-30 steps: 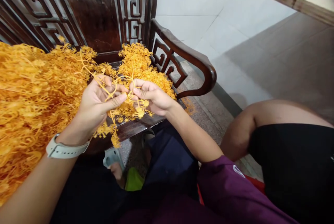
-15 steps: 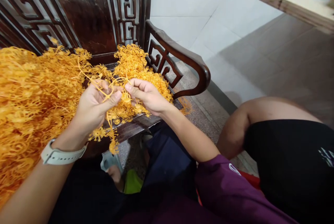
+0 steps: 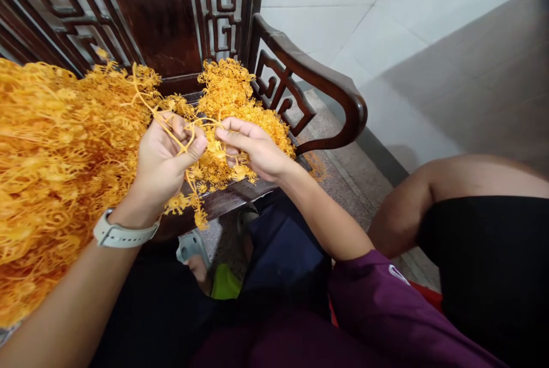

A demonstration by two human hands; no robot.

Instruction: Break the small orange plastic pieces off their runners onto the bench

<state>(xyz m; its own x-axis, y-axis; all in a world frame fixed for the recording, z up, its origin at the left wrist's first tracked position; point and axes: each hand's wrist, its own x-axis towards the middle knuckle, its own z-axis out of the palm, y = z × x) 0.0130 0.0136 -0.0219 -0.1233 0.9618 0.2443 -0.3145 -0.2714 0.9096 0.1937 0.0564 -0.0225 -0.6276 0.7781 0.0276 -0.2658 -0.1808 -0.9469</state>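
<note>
Over the dark bench [image 3: 163, 25], left hand [image 3: 160, 156] and right hand [image 3: 255, 148] are still pinching orange strands [image 3: 183, 148]. They're easing slightly apart.

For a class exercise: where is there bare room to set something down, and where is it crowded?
Bare floor shows between the armrest and the other person's knee. A narrow strip of seat edge shows between the smaller orange pile and navy trousers. Crowded: around the left hand, right hand and larger orange pile.
</note>
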